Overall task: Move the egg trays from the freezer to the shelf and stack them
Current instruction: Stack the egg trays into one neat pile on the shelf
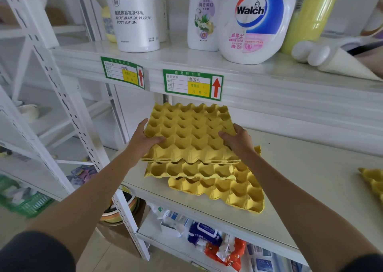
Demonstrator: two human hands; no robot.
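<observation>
A yellow egg tray (190, 133) is held tilted over the white shelf (300, 180), its far edge raised. My left hand (143, 141) grips its left edge and my right hand (238, 141) grips its right edge. Directly under it a second yellow tray (186, 169) lies on the shelf. A third yellow tray (234, 191) lies lower and shifted to the right, not lined up with the one above. Part of another yellow tray (373, 180) shows at the right edge of the shelf. The freezer is out of view.
The shelf above carries a body lotion bottle (135, 16), a shampoo bottle (204, 16), a Walch detergent jug (255, 21) and a yellow roll (308, 16). Price labels (192, 84) hang on its front edge. Packets (207, 236) fill the shelf below. A perforated upright post (68, 110) stands left.
</observation>
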